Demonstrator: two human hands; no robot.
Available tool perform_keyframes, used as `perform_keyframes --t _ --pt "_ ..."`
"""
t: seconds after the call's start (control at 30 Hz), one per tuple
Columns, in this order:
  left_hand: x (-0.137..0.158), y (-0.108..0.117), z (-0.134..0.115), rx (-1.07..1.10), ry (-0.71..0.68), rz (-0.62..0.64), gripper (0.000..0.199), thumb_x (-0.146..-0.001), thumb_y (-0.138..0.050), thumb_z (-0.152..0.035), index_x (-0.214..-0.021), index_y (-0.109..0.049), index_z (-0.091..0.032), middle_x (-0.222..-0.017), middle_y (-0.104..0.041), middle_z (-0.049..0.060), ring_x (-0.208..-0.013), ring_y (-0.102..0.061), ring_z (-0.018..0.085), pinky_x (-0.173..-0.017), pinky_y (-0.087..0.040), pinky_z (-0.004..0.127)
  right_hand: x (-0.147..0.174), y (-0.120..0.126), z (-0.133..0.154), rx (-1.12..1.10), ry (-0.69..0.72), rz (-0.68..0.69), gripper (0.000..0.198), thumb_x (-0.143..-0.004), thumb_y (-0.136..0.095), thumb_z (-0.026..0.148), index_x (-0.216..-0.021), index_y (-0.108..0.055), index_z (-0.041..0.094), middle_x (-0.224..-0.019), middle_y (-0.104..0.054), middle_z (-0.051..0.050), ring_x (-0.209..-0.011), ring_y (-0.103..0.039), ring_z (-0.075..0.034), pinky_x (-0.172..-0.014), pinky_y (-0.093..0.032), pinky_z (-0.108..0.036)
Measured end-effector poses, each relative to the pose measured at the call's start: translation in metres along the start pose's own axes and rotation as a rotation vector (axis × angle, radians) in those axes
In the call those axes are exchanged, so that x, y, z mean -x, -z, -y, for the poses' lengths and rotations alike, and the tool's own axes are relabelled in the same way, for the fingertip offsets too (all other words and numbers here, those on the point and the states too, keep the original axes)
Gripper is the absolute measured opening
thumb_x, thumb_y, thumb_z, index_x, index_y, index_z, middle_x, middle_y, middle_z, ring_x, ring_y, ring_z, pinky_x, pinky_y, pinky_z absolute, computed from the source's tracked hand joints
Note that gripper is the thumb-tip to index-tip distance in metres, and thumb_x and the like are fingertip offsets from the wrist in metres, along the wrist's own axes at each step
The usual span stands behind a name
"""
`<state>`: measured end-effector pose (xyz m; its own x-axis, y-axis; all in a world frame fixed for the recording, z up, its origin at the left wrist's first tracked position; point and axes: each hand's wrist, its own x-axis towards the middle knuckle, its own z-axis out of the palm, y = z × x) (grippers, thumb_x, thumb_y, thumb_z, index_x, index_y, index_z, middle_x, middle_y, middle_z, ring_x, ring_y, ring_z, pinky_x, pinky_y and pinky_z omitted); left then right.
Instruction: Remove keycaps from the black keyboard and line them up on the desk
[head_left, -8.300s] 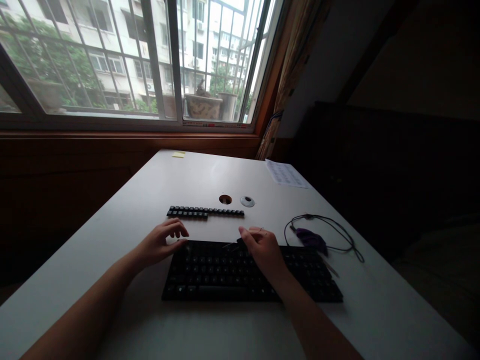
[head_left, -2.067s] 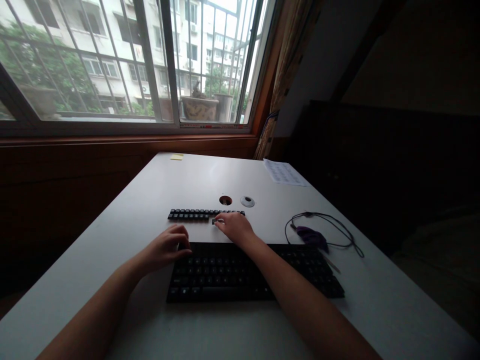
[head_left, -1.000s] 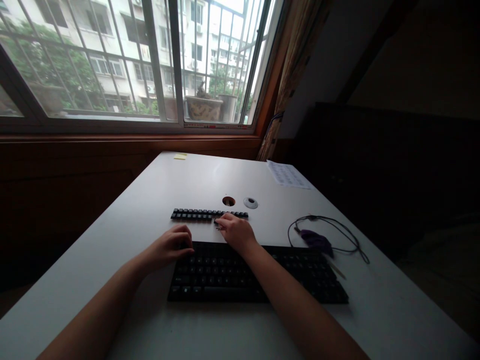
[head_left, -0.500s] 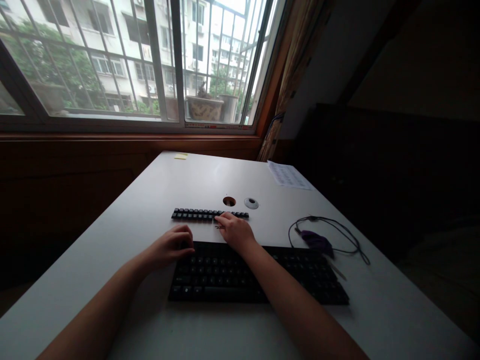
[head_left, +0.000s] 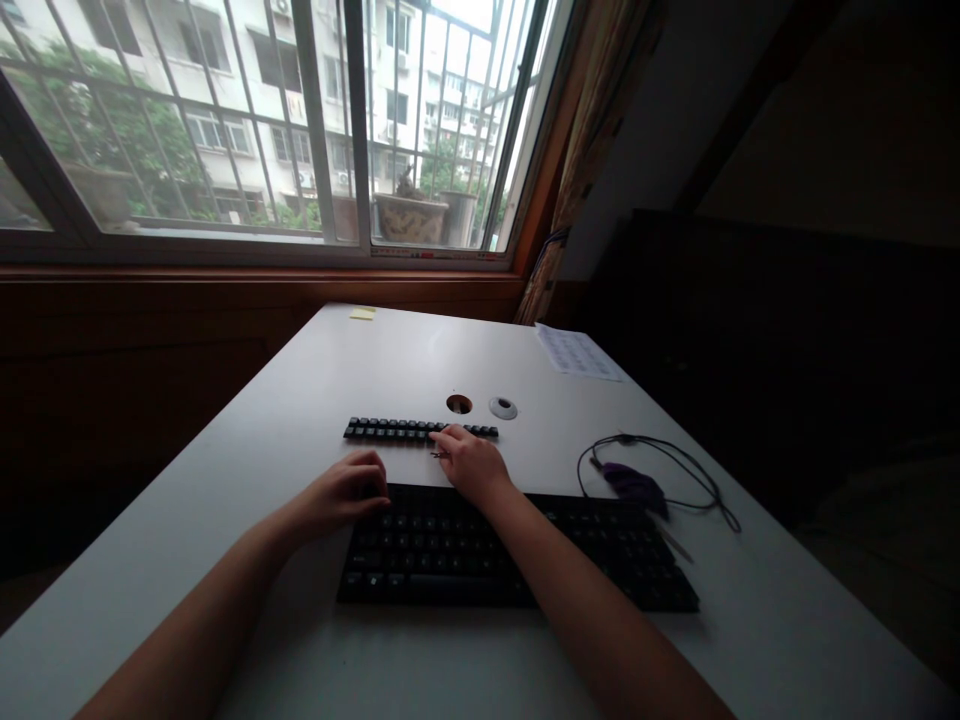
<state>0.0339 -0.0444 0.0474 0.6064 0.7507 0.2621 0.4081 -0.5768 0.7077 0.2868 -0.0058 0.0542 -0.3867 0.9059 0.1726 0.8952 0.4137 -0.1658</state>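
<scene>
A black keyboard [head_left: 450,588] lies on the white desk in front of me, partly covered by my right forearm. Beyond it, small black keycaps [head_left: 386,430] stand in two rows. My right hand [head_left: 474,465] is at these rows, its fingertips touching or just over the near row. A small thin metal tool [head_left: 439,455] sticks out from under its closed fingers; its full shape is hidden. At the keyboard's far left corner rests my left hand [head_left: 351,490], fingers curled toward the thumb. Whatever is between them is too dark to make out.
To the right lies a looped dark cable [head_left: 701,480] beside a purple cloth-like item [head_left: 632,484]. A round desk hole [head_left: 459,404] and its grey cover [head_left: 502,408] are behind the keycaps. Printed paper [head_left: 577,352] and a yellow note [head_left: 363,313] lie at the far edge.
</scene>
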Motion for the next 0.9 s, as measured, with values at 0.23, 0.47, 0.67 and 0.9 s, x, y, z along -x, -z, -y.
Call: perform_keyframes --t 0.23,0.47,0.67,0.9 --pt "0.000 -0.001 0.005 0.003 -0.015 0.004 0.020 -0.089 -0.062 -0.035 -0.083 -0.064 -0.017 -0.091 -0.056 0.005 -0.083 -0.054 0.018 -0.072 -0.049 0.031 -0.002 -0.001 -0.001 -0.001 -0.001 0.033 0.044 -0.090 -0.051 0.024 -0.132 -0.056 0.032 -0.130 -0.060 -0.001 -0.106 -0.064 -0.020 -0.089 -0.050 -0.030" --pt "0.000 -0.001 0.003 0.006 -0.008 -0.001 0.019 -0.089 -0.063 -0.034 -0.083 -0.065 -0.017 -0.091 -0.056 0.005 -0.084 -0.055 0.018 -0.072 -0.048 0.030 -0.001 0.001 -0.001 -0.018 -0.006 0.013 0.045 -0.090 -0.050 0.025 -0.134 -0.055 0.032 -0.128 -0.062 -0.002 -0.103 -0.065 -0.020 -0.088 -0.051 -0.030" --pt "0.000 -0.001 0.006 0.012 -0.008 0.004 0.019 -0.089 -0.063 -0.035 -0.084 -0.065 -0.017 -0.091 -0.056 0.005 -0.084 -0.055 0.018 -0.073 -0.048 0.030 0.003 0.009 -0.003 -0.195 0.014 -0.220 0.039 -0.096 -0.044 0.028 -0.133 -0.055 0.027 -0.116 -0.066 -0.005 -0.100 -0.065 -0.019 -0.091 -0.048 -0.030" --pt "0.001 0.000 0.005 0.019 0.008 0.003 0.019 -0.088 -0.064 -0.034 -0.081 -0.064 -0.017 -0.091 -0.056 0.004 -0.084 -0.055 0.018 -0.073 -0.048 0.029 0.013 0.048 -0.014 -0.514 -0.010 -0.498 0.027 -0.099 -0.037 0.034 -0.110 -0.056 0.019 -0.103 -0.067 -0.009 -0.092 -0.062 -0.019 -0.086 -0.049 -0.032"
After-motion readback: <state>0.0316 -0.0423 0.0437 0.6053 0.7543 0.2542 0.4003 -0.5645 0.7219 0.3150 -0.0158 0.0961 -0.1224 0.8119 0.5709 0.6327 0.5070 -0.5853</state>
